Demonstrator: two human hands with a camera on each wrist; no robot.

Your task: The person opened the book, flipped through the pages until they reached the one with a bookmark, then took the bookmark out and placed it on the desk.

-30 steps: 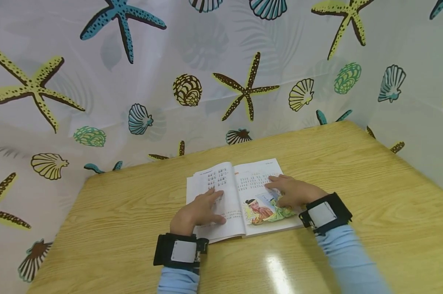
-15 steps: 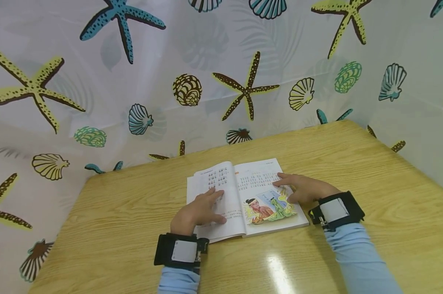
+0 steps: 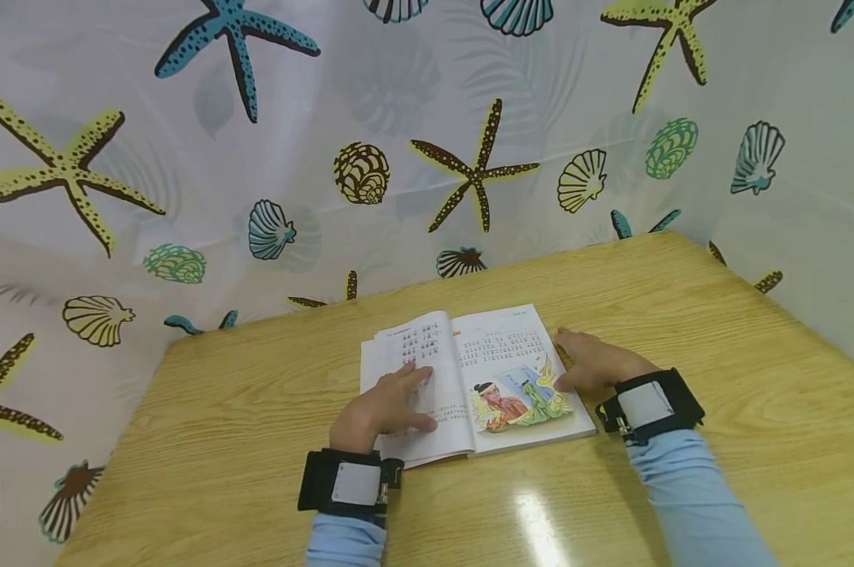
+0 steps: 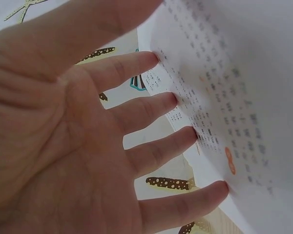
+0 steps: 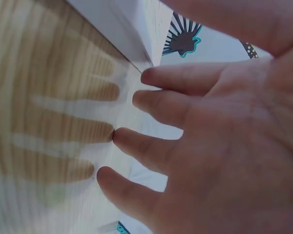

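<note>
An open book (image 3: 499,321) lies on the wooden table, printed text on both pages and a coloured picture (image 3: 519,400) low on the right page. My left hand (image 3: 384,405) rests on the left page, fingers spread. In the left wrist view, that hand's fingertips (image 4: 184,136) touch the printed page (image 4: 254,97). At the book's right edge is my right hand (image 3: 595,364), its thumb by the picture. The right wrist view shows the right hand (image 5: 224,131) with its fingers extended beside the book's edge (image 5: 118,29), fingertips at the tabletop.
The wooden table (image 3: 256,394) extends around the book on all sides. Behind it and to the right hangs a white cloth (image 3: 412,71) printed with starfish and shells. Each wrist wears a black strap (image 3: 659,405) with a pale plate.
My right hand has slid right, off the text and picture of the right page, to the book's right edge. The left hand and the book have stayed in place.
</note>
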